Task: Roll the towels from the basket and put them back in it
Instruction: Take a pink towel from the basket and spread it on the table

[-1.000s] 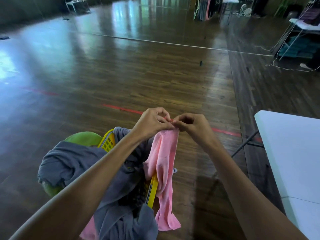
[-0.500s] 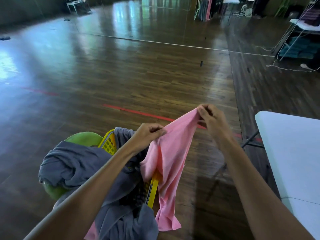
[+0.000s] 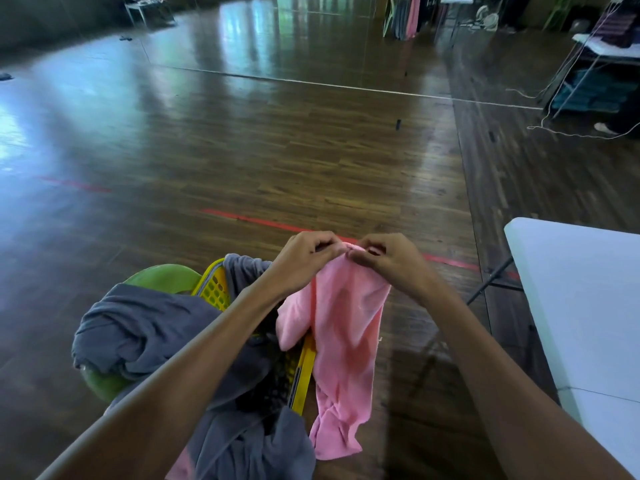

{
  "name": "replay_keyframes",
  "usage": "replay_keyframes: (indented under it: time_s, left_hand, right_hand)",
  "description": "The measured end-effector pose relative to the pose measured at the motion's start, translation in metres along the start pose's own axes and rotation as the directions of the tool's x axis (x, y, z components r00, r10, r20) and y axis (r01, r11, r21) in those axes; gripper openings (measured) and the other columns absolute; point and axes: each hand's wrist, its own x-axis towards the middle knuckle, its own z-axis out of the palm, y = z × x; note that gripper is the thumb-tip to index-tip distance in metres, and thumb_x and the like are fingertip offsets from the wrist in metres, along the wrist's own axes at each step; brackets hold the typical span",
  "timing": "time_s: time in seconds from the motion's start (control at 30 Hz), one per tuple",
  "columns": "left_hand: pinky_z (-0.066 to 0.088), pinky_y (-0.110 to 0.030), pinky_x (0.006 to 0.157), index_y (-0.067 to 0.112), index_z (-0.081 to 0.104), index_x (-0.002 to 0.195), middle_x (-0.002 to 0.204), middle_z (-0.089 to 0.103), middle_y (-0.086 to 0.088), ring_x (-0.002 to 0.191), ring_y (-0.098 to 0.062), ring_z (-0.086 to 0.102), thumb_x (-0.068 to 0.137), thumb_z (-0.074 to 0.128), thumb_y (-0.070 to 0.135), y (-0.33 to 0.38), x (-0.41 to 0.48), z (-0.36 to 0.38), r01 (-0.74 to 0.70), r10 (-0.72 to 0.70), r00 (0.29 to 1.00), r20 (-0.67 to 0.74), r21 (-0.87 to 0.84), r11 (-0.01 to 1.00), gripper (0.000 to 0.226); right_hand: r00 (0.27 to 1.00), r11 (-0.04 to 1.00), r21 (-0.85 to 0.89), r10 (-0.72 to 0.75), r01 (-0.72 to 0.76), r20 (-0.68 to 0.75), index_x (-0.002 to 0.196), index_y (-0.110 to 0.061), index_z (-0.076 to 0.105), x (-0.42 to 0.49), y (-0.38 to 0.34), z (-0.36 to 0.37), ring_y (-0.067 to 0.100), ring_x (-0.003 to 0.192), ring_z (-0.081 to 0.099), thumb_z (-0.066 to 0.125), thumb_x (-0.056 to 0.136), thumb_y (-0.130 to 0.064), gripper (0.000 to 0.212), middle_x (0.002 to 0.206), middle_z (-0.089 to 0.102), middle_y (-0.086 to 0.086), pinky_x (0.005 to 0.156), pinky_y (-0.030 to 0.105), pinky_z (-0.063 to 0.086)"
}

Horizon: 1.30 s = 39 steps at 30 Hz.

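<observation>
Pink is the colour of the towel (image 3: 343,327) I hold. It is bunched at the top and hangs down long and wrinkly, with folds near its bottom end. My left grip (image 3: 304,254) and my right grip (image 3: 391,261) are close together, almost touching. Each one pinches the top edge of the towel with curled fingers. The towel hangs in the air just beside the right side of the basket (image 3: 214,289), and part of it lies against the yellow rim. Its bottom end hangs lower than the rim, over the wood floor (image 3: 277,150).

The basket is yellow with small holes in its wall. It is full of grey towels (image 3: 149,327). They pile up high and spill over the sides, so most of the basket is hidden. The basket sits on something green and round (image 3: 162,277); I cannot tell what it is. A white bench (image 3: 581,306) stands to my right, apart from the basket. A red line (image 3: 249,219) runs across the floor past my hands.
</observation>
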Motion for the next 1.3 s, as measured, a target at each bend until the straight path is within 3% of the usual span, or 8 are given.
replay_keyframes:
  time_s: [0.17, 0.4, 0.53, 0.67, 0.8, 0.9, 1.1, 1.3]
  left_hand:
    - [0.039, -0.027, 0.068, 0.019, 0.065, 0.078, 0.071, 0.056, 0.009, 0.070, -0.004, 0.047, 0.091, 0.057, 0.033, -0.002, -0.003, -0.002, 0.021, -0.016, 0.998, 0.055, -0.085, 0.996, 0.021]
    - [0.041, -0.027, 0.072, 0.015, 0.064, 0.079, 0.074, 0.058, 0.012, 0.073, -0.002, 0.049, 0.089, 0.055, 0.033, -0.033, -0.025, -0.010, 0.091, -0.089, 0.996, 0.024, -0.096, 0.991, 0.022]
    - [0.044, -0.038, 0.070, 0.015, 0.064, 0.080, 0.074, 0.061, -0.004, 0.071, -0.015, 0.051, 0.088, 0.053, 0.045, -0.028, -0.022, -0.009, 0.075, -0.075, 0.997, -0.001, -0.012, 0.997, 0.033]
    - [0.045, -0.038, 0.071, 0.017, 0.066, 0.081, 0.079, 0.064, -0.009, 0.072, -0.008, 0.052, 0.086, 0.049, 0.049, -0.004, -0.007, 0.003, 0.013, -0.014, 1.000, 0.026, 0.028, 1.000, 0.036]
    - [0.046, -0.038, 0.072, 0.018, 0.067, 0.082, 0.080, 0.066, -0.007, 0.074, -0.005, 0.053, 0.088, 0.052, 0.042, 0.000, -0.005, 0.006, -0.008, 0.008, 1.000, 0.023, -0.010, 1.000, 0.029]
    - [0.045, -0.038, 0.069, 0.016, 0.068, 0.083, 0.079, 0.065, -0.011, 0.073, -0.008, 0.052, 0.086, 0.053, 0.046, -0.005, -0.008, 0.005, 0.012, -0.009, 0.997, 0.071, -0.037, 0.999, 0.033]
    - [0.042, -0.027, 0.076, 0.017, 0.066, 0.083, 0.079, 0.062, 0.010, 0.078, -0.002, 0.053, 0.089, 0.055, 0.032, -0.026, -0.021, -0.009, 0.084, -0.079, 0.994, 0.082, -0.070, 0.994, 0.020]
    - [0.039, -0.027, 0.072, 0.008, 0.063, 0.080, 0.074, 0.057, 0.003, 0.074, -0.004, 0.049, 0.095, 0.057, 0.018, -0.045, -0.036, -0.018, 0.125, -0.120, 0.990, 0.071, -0.065, 0.990, 0.019]
  right_hand:
    - [0.998, 0.996, 0.086, -0.014, 0.020, -0.066, 0.082, -0.036, 0.067, -0.002, 0.002, -0.008, -0.001, 0.083, 0.055, 0.062, 0.093, -0.032, 0.013, 0.084, 0.061, -0.015, 0.073, 0.017, 0.039]
    - [0.974, 0.983, 0.175, 0.087, -0.050, -0.211, 0.090, -0.018, 0.073, -0.006, 0.022, -0.035, 0.003, 0.077, 0.056, 0.060, 0.094, -0.016, 0.014, 0.079, 0.067, -0.013, 0.073, 0.022, 0.042]
    - [0.989, 0.990, 0.136, 0.066, -0.049, -0.130, 0.098, -0.024, 0.076, -0.008, 0.013, -0.028, -0.011, 0.093, 0.060, 0.060, 0.092, -0.018, 0.017, 0.100, 0.072, -0.016, 0.086, 0.014, 0.045]
    - [1.000, 0.996, 0.084, -0.004, 0.004, 0.003, 0.091, -0.034, 0.076, -0.006, 0.003, -0.009, -0.003, 0.091, 0.067, 0.071, 0.080, -0.050, 0.019, 0.093, 0.073, -0.017, 0.085, 0.027, 0.054]
    - [0.999, 0.982, 0.186, 0.012, -0.018, 0.036, 0.085, -0.027, 0.077, -0.004, 0.007, -0.003, 0.013, 0.085, 0.071, 0.076, 0.080, -0.038, 0.012, 0.084, 0.075, -0.005, 0.083, 0.041, 0.058]
    - [0.998, 0.972, 0.232, 0.018, -0.030, 0.057, 0.079, -0.021, 0.074, -0.003, 0.008, -0.005, 0.013, 0.077, 0.068, 0.076, 0.081, -0.031, 0.010, 0.078, 0.072, -0.003, 0.075, 0.037, 0.056]
    - [0.989, 0.983, 0.177, 0.076, -0.054, -0.125, 0.077, -0.022, 0.071, 0.001, 0.022, -0.026, 0.008, 0.062, 0.061, 0.077, 0.080, -0.031, 0.011, 0.063, 0.066, -0.010, 0.061, 0.026, 0.046]
    - [0.982, 0.990, 0.135, 0.066, -0.042, -0.179, 0.076, -0.022, 0.069, -0.001, 0.033, -0.045, 0.006, 0.064, 0.059, 0.074, 0.083, -0.023, 0.009, 0.064, 0.065, -0.011, 0.067, 0.026, 0.045]
